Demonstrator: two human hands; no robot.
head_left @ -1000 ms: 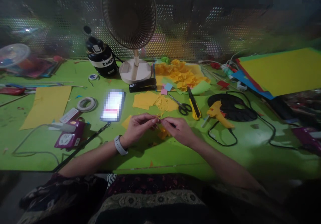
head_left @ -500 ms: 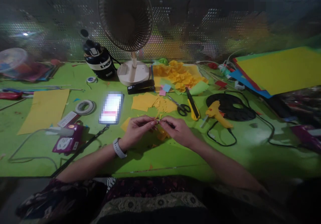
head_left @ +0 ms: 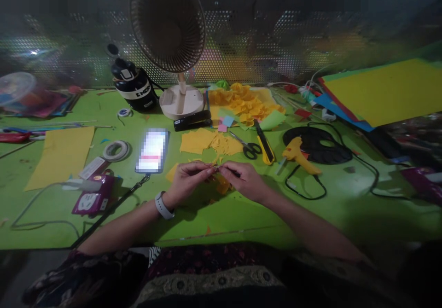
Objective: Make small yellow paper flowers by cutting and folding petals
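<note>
My left hand (head_left: 189,178) and my right hand (head_left: 244,179) meet over the green table (head_left: 193,227), thumb and fingers pinched on each. Their fingertips nearly touch around something thin and small that I cannot make out. Orange-yellow paper pieces (head_left: 224,186) lie beneath the fingers, partly hidden by them. Just beyond the hands are flat yellow paper sheets (head_left: 196,140) and a little heap of cut yellow paper (head_left: 224,143). Scissors (head_left: 251,149) and a yellow-black utility knife (head_left: 265,147) lie past my right hand.
A yellow glue gun (head_left: 300,156) rests by a black palette-shaped tray (head_left: 331,154), its cord looping across the right side. A phone (head_left: 152,151), tape roll (head_left: 116,151) and purple power box (head_left: 95,197) are at left. Behind stand a fan (head_left: 169,31), black bottle (head_left: 134,89) and crumpled orange paper flowers (head_left: 241,101).
The view has shifted slightly. Both hands keep the same pinched pose at the same spot, with only a tiny movement of the fingertips.
</note>
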